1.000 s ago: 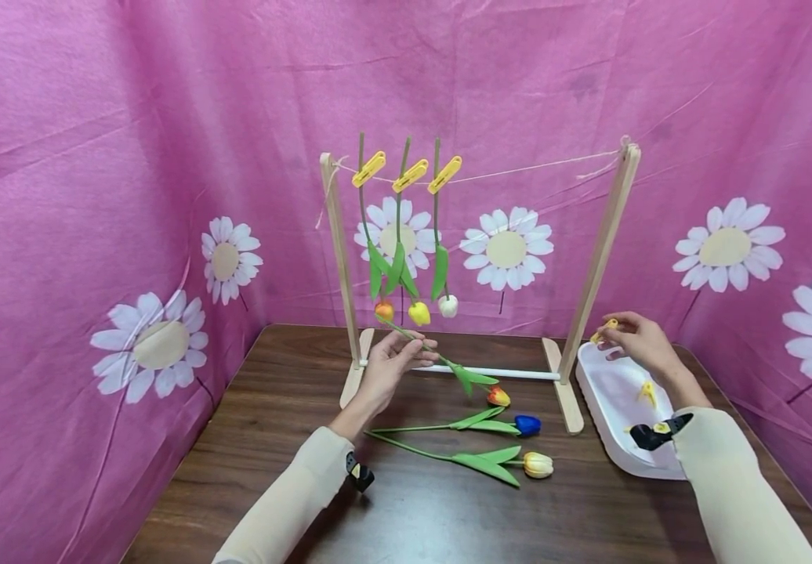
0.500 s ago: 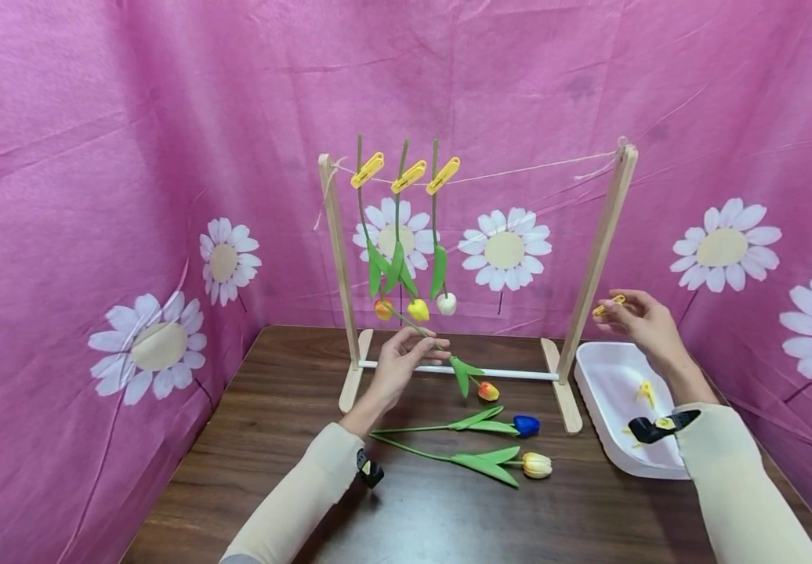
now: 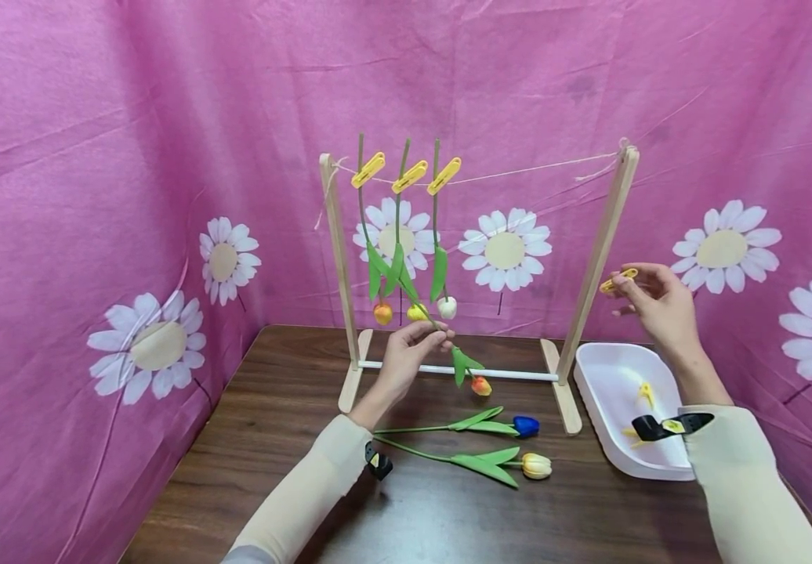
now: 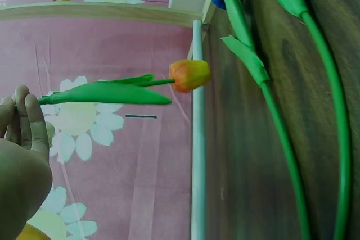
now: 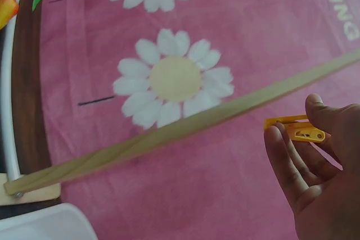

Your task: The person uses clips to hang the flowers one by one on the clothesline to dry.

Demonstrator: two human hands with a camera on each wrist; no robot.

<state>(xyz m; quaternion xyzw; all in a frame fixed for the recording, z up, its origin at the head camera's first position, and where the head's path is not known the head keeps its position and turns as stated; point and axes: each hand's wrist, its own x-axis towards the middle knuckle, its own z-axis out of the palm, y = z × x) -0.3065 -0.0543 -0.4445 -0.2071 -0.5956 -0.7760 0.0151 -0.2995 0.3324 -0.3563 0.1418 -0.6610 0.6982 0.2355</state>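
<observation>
While three multicoloured artificial tulips (image 3: 439, 274) hang left, two (image 3: 485, 467) lie unhung.
Left hand (image 3: 409, 356) pinches orange-yellow tulip (image 4: 112, 92); right hand (image 3: 663, 309), yellow plastic clip (image 3: 619, 280).

The wooden post (image 3: 602, 244) stands between the right hand (image 3: 662, 307) and open room beside the white tulip (image 3: 447, 308).

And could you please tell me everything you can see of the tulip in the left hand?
The tulip has a closed orange-red and yellow bloom, pointed green leaves and a slim green stem; it looks artificial, perhaps plastic or foam. It slants bloom-down above the table, its stem pinched by the left hand. In the left wrist view the bloom overlaps the white bar; I cannot tell whether they touch.
</observation>
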